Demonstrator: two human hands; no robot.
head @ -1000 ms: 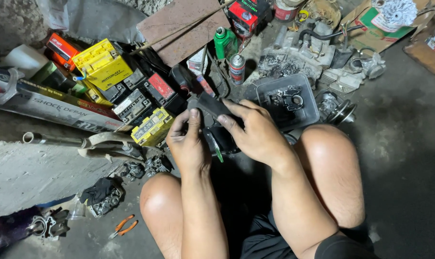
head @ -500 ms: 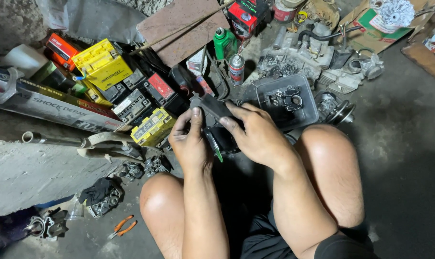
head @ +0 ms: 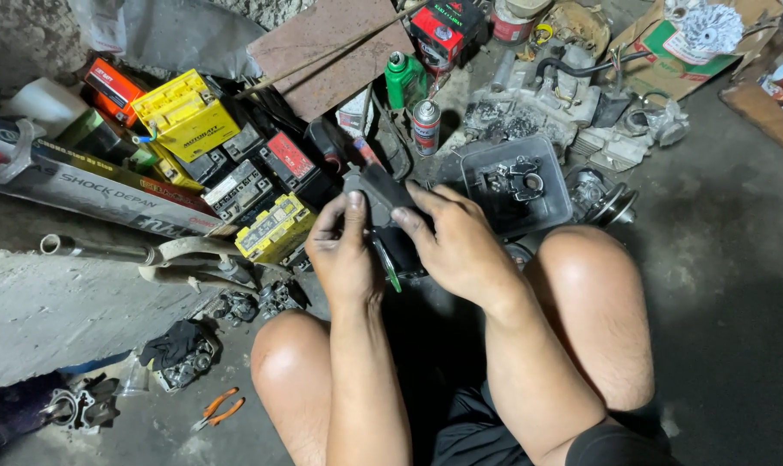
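I sit on the floor with both knees up. My left hand (head: 347, 250) and my right hand (head: 457, 242) together grip a dark grey plastic part (head: 381, 192) held between my knees. The left thumb presses on its upper left edge. The right fingers wrap over its right side. A thin green-handled tool (head: 389, 267) pokes down between the two hands; which hand holds it I cannot tell. The lower half of the dark part is hidden behind my hands.
Several small batteries, yellow (head: 184, 112) and black-red (head: 288, 160), lie at the left. A clear plastic tray (head: 557, 200) of metal parts sits by my right knee. A spray can (head: 425, 126), a green bottle (head: 403, 79), engine parts (head: 530, 112) and orange pliers (head: 219, 407) lie around.
My hands have shifted only slightly on the dark part; the left thumb has crept a little higher on its edge. Everything else stays where it was.
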